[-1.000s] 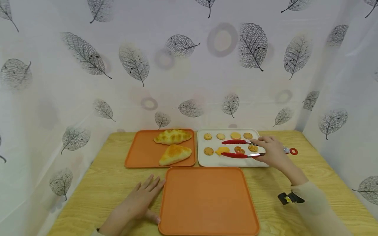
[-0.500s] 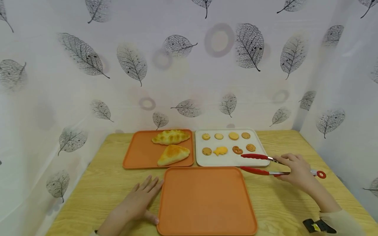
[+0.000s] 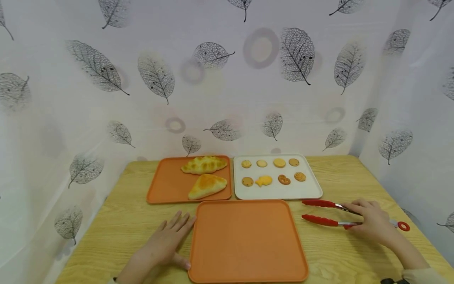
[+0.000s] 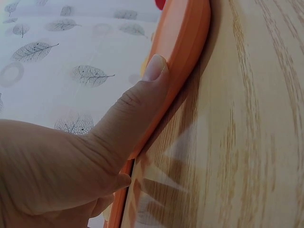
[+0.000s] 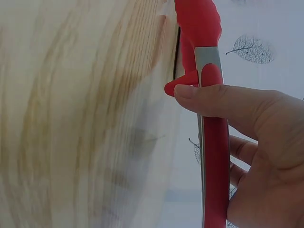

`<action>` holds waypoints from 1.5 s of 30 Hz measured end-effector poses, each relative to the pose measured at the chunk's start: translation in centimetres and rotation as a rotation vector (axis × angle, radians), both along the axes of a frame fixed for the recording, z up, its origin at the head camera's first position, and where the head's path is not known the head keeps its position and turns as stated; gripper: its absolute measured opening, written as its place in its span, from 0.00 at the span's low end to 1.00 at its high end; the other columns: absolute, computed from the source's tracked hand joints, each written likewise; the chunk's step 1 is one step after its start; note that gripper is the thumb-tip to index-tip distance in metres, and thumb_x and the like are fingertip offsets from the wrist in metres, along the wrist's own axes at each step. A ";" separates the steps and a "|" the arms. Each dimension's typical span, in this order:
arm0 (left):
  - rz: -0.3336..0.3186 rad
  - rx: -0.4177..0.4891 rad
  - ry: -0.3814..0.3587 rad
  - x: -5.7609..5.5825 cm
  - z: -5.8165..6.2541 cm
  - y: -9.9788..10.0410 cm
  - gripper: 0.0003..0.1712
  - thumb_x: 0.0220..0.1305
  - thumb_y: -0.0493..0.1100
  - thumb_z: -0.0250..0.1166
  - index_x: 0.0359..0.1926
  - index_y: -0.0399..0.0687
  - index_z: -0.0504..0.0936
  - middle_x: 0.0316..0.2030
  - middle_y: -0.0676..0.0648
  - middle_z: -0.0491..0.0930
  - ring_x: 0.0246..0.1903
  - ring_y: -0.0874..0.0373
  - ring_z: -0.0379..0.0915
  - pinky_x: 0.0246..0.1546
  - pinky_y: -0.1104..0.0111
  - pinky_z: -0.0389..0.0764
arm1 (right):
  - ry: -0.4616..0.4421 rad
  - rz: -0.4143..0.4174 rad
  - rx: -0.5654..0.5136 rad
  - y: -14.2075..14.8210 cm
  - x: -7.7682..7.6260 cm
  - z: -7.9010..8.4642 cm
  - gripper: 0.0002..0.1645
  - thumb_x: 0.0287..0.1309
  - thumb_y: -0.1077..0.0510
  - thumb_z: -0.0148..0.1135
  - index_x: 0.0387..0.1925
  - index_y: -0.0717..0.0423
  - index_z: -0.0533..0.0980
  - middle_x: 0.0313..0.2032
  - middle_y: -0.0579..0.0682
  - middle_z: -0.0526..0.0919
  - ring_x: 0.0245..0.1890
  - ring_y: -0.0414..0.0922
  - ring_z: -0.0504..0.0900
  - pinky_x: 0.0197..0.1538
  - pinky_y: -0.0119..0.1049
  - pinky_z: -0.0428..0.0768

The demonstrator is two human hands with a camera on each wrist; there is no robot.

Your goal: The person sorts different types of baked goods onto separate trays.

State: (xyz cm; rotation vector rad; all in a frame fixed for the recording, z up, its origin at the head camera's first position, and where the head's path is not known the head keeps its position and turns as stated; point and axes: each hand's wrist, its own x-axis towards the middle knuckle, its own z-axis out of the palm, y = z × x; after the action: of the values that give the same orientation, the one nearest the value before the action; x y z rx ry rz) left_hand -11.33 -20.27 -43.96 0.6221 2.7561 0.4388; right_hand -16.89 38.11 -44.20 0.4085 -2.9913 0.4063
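My right hand (image 3: 372, 221) grips a pair of red and silver tongs (image 3: 328, 221) around the middle of its arms, at the right of the table. The tongs' red tips are spread, point left and have nothing between them. In the right wrist view the thumb lies across the red grip (image 5: 216, 166) of the tongs. My left hand (image 3: 161, 244) rests with fingers spread beside the near orange tray (image 3: 248, 240). Its thumb touches that tray's left edge, as the left wrist view shows at the orange rim (image 4: 183, 57).
At the back left, a second orange tray (image 3: 168, 185) carries a braided bread (image 3: 204, 165) and a triangular pastry (image 3: 207, 186). A white tray (image 3: 280, 192) beside it holds two rows of cookies, including a fish-shaped one (image 3: 264, 180) and a pretzel (image 3: 284, 179). A leaf-print curtain (image 3: 227, 98) surrounds the table.
My right hand has carried the tongs from over the white tray toward the right and nearer to me. The cookies stay on the white tray, and my left hand keeps its place.
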 end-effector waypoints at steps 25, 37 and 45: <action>-0.002 0.005 -0.021 -0.2 0.0 -0.1 0.74 0.33 0.78 0.65 0.77 0.47 0.49 0.76 0.35 0.48 0.75 0.34 0.37 0.64 0.28 0.50 | -0.137 0.258 -0.098 4.4 -1.6 -1.8 0.48 0.34 0.46 0.80 0.61 0.54 0.74 0.49 0.55 0.78 0.48 0.27 0.67 0.39 0.28 0.71; -0.008 -0.013 0.003 -0.7 -0.5 -0.3 0.75 0.32 0.80 0.64 0.77 0.48 0.49 0.76 0.36 0.49 0.75 0.34 0.37 0.63 0.28 0.52 | -0.179 0.281 -0.134 5.0 -1.2 -2.2 0.57 0.33 0.54 0.80 0.70 0.44 0.65 0.52 0.50 0.72 0.50 0.22 0.54 0.40 0.31 0.65; -0.010 -0.026 0.002 -0.8 -0.1 0.0 0.75 0.31 0.80 0.65 0.76 0.46 0.51 0.75 0.35 0.50 0.75 0.33 0.39 0.63 0.28 0.51 | -0.200 0.274 -0.102 4.9 -1.0 -1.8 0.62 0.33 0.53 0.80 0.73 0.46 0.60 0.55 0.65 0.72 0.50 0.59 0.67 0.41 0.49 0.71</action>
State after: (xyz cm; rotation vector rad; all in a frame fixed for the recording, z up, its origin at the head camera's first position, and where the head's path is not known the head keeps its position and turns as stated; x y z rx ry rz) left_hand -12.14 -20.29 -44.07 0.6299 2.7551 0.3990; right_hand -17.86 43.04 -46.01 0.8173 -3.0928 0.6567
